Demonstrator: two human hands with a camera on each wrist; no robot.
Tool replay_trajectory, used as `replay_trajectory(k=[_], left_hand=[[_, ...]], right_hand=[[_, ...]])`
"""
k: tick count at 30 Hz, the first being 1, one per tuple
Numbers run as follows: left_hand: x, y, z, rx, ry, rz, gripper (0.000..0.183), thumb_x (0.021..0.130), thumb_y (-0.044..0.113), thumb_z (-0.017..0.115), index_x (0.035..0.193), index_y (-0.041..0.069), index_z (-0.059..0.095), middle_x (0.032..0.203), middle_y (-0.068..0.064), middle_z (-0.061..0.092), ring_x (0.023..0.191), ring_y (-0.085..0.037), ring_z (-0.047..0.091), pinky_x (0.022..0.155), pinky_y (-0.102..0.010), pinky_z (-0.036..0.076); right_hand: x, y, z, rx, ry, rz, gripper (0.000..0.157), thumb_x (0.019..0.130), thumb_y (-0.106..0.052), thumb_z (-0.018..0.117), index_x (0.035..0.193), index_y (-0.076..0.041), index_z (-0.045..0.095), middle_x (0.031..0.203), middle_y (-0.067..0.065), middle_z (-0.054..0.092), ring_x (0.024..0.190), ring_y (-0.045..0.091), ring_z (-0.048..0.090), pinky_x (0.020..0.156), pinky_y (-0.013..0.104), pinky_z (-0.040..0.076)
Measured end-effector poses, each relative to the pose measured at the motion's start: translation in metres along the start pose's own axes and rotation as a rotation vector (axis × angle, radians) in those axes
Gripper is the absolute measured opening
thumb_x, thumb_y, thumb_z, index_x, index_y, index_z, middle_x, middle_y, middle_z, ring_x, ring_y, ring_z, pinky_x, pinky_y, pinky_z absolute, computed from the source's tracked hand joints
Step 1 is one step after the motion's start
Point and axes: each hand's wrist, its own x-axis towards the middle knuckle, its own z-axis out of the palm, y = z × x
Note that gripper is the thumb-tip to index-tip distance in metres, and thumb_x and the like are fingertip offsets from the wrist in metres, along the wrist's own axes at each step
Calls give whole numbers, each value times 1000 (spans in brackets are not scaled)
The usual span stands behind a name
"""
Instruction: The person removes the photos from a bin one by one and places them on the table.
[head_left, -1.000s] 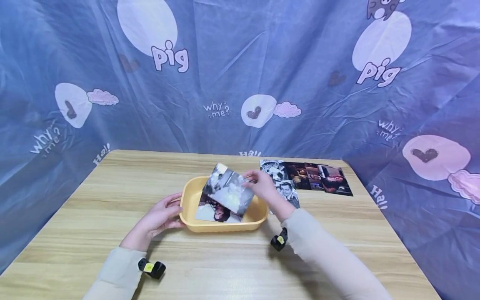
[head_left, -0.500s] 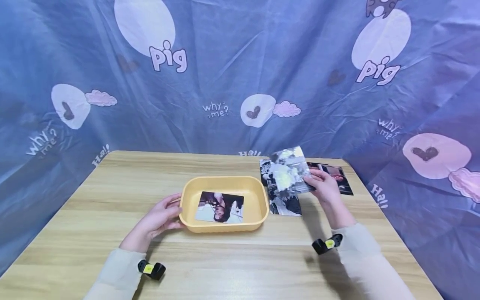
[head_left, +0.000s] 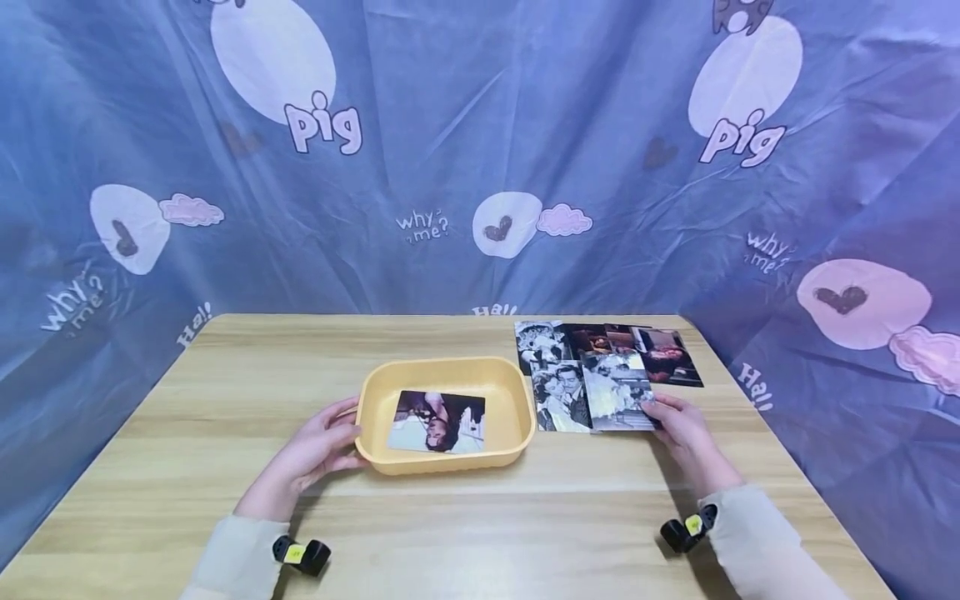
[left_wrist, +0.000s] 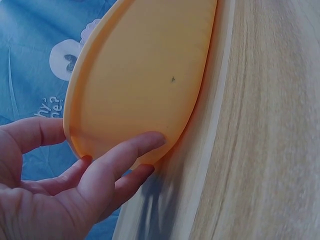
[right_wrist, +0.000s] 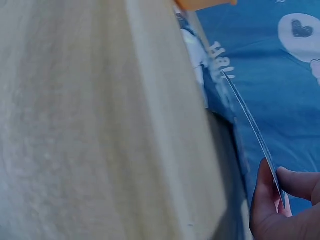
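A yellow plastic tray (head_left: 517,450) stands mid-table with one colour photo (head_left: 435,421) lying in it. At its left end my left hand (head_left: 318,442) holds the tray, thumb at the rim and bent fingers against the outer wall (left_wrist: 150,75). To the right of the tray, my right hand (head_left: 686,429) pinches a black-and-white photo (head_left: 617,396) by its lower right corner. Seen edge-on in the right wrist view, this photo (right_wrist: 252,125) is tilted up from the table between thumb and fingers. Beside it lies a black-and-white photo of a couple (head_left: 561,398).
Behind these lie another black-and-white photo (head_left: 540,340) and several dark colour photos, including one with red (head_left: 667,357), partly overlapping at the back right. A blue printed cloth (head_left: 450,150) hangs along the table's (head_left: 480,533) rear edge.
My right hand has carried the black-and-white photo rightward from above the tray, then lowered it beside the couple photo. My left hand has stayed on the tray.
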Motion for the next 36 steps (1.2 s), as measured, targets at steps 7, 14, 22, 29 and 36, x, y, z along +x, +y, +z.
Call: replay_trajectory(k=[7,14,22,29,36], left_hand=[[-2,0,-1,-5,-6,11,70,94,2,46,152,-4,8,154,-34,16,126,-41,51,89,-45,59],[-1,1,-1,4,1,12,71,93,2,46,152,-4,8,154,-34,17,127,-44,49,88,-45,60],[0,1,-2,2,-1,6,71,93,1,46,152,-4,8,154,-33,16,127,-44,48,89,-46,59],[1,1,-3,1,5,2,72,92,1,47,153,-3,8,154,-33,17,126,-44,50,88,-43,60],[2,-2,-3,-6,-1,6,71,92,1,47,153,-2,9,155,-32,16,125,-42,51,88,-43,60]], right_hand=[[6,7,3,-59,53,-4,47,92,-3,58,132,10,38,76,-13,57,66,-4,57,62,10,54],[11,6,6,-412,160,-95,54,90,-12,60,132,16,42,99,14,60,78,3,55,67,10,48],[3,-9,10,-507,133,-63,69,94,-25,57,148,5,27,151,34,23,137,44,28,119,53,29],[-4,-37,50,-366,27,-187,75,94,-19,60,154,-4,17,160,21,17,147,37,17,126,44,19],[-6,-48,111,-326,-179,-295,77,92,-13,64,155,-13,19,162,9,17,148,34,18,125,48,19]])
